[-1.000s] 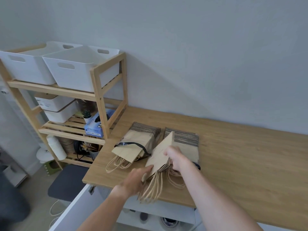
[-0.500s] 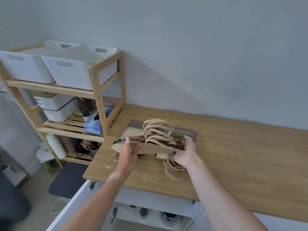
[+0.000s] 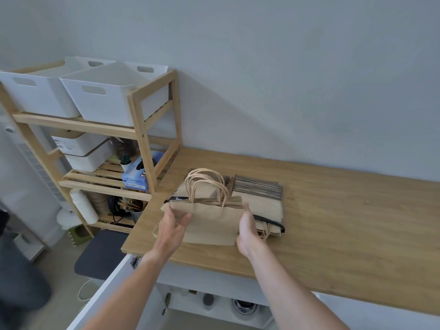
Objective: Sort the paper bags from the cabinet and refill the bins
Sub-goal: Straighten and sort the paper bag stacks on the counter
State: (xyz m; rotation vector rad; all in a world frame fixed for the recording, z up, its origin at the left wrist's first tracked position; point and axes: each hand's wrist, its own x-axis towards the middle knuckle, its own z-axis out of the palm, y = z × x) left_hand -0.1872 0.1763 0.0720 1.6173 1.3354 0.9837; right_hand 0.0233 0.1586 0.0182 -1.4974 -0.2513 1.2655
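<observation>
A bundle of brown paper bags stands upright on the wooden counter, its twisted paper handles pointing up. My left hand grips the bundle's left edge and my right hand presses against its right edge. Behind it lie two flat stacks: a brown stack with a black band and a stack with black-striped tops, also banded. Two white bins sit side by side on the top of the wooden shelf at the left, and I cannot see their insides.
The wooden shelf stands against the counter's left end and holds lidded white boxes, a blue glove box and small items. An open white cabinet door juts out below my left arm. A dark mat lies on the floor.
The bundle has been turned from a tilted, flat hold to upright with its handles on top and set down nearer the counter's front edge. Both hands shifted to its side edges.
</observation>
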